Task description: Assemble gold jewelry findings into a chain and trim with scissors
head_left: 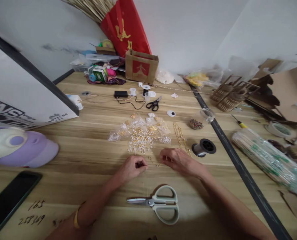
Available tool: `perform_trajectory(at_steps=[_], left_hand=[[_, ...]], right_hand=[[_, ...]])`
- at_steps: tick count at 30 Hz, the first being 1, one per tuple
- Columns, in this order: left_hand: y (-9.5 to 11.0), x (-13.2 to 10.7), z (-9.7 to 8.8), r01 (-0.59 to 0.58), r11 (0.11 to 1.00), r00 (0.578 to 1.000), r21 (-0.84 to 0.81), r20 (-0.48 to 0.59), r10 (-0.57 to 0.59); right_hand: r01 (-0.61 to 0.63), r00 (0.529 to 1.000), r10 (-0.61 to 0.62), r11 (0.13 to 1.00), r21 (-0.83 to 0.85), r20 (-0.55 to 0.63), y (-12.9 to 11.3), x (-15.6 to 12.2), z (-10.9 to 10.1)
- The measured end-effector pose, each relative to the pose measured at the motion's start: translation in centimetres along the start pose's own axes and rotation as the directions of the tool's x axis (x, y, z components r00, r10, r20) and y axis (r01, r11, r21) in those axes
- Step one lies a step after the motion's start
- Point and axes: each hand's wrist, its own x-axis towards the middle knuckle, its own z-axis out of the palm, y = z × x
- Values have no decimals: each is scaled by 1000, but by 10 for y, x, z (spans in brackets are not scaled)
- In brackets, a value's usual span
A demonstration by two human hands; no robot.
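My left hand (133, 167) is closed in a pinch just above the wooden table; whatever its fingertips hold is too small to make out. Across from it, my right hand (174, 159) has its fingers curled together, their tips partly hidden. Between the two hands lie a few small gold findings (153, 161). Beyond them spreads a pile of clear and gold beads (141, 138) with small plastic bags. A gold chain (180, 138) lies past my right hand, beside a spool of thin wire (203, 147). Scissors with pale green handles (160, 203) rest nearest me.
Black-handled scissors (153, 104), a black adapter (121, 94) and a jar of coloured beads (196, 124) lie farther back. A phone (13, 200) and a purple-white object (26, 146) are at left. Wrapped sticks (265, 160) lie at right, a paper bag (141, 66) at the back.
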Motion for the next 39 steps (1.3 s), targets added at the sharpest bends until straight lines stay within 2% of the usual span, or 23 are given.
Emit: perform_trajectory(at_steps=[4, 12, 17, 31, 39], left_hand=[[-1, 0, -1, -1, 1000, 1000, 5, 9, 1], [1, 2, -2, -10, 1000, 1000, 22, 27, 9], [4, 1, -3, 10, 1000, 999, 15, 40, -11], [0, 1, -4, 16, 1000, 999, -7, 49, -16], [-1, 2, -4, 21, 1000, 997, -12, 77, -20]], right_hand=[[31, 998, -22, 988, -150, 67, 3, 0, 0], [0, 988, 52, 943, -333, 147, -6, 0, 3], [37, 981, 46, 911, -410, 189, -10, 0, 4], [44, 987, 26, 907, -419, 161, -6, -6, -8], [73, 981, -6, 937, -342, 193, -5, -7, -6]])
